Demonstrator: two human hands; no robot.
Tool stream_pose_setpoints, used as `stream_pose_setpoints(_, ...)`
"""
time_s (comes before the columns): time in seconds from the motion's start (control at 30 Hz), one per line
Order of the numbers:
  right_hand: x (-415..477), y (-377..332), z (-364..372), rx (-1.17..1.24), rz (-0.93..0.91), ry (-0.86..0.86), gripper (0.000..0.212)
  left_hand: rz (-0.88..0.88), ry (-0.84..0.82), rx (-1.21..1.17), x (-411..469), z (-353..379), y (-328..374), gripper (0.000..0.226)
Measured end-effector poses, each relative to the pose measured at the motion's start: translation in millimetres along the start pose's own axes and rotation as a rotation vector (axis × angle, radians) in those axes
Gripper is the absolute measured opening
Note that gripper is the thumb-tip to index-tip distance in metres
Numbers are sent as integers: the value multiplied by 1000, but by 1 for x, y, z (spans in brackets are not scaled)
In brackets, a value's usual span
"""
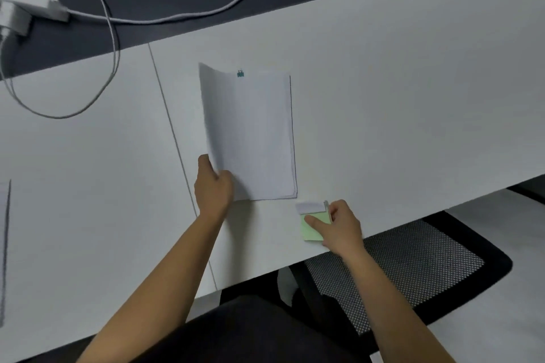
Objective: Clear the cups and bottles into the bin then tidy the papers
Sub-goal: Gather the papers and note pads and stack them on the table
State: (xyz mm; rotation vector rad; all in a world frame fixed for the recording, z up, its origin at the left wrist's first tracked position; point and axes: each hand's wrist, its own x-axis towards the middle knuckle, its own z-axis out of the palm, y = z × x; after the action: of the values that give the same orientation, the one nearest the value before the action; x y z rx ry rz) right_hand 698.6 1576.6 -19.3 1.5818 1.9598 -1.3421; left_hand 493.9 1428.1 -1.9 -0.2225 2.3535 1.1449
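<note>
Left hand (213,189) pinches the near left corner of the papers (253,138), lifting the top sheets' left edge while the stack lies mid-desk (398,91). A teal clip (240,73) sits at its far edge. Right hand (339,225), fingers curled, presses a green note pad (309,230) and grips a small white slip (309,206) just beside the stack's near right corner. A cable (112,26) loops far left; a chair (413,262) stands below.
</note>
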Motion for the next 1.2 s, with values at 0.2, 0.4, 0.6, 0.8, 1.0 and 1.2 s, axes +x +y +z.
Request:
stream_pose_setpoints(0.2,-54,-11,-42,224,-218,-6,36,187,151,-97,-91,-38,-4,23)
stream_pose_setpoints(0.4,-145,6,-81,440,-440,-34,30,294,342,-356,-213,-85,-30,24)
stream_pose_setpoints(0.6,-221,62,-59,551,-470,-177,25,262,652,-572,-344,-117,-109,22)
stream_pose_setpoints(0.8,-302,81,-5,435,-531,-410,23,109,927,-630,-457,-180,-193,20)
stream_pose_setpoints(1.0,-400,86,73,247,-671,-627,29,-17,1145,-735,-538,-252,-274,38)
stream_pose_setpoints(1.2,-501,108,209,50,-712,-774,37,-165,1331,-870,-609,-328,-407,33)
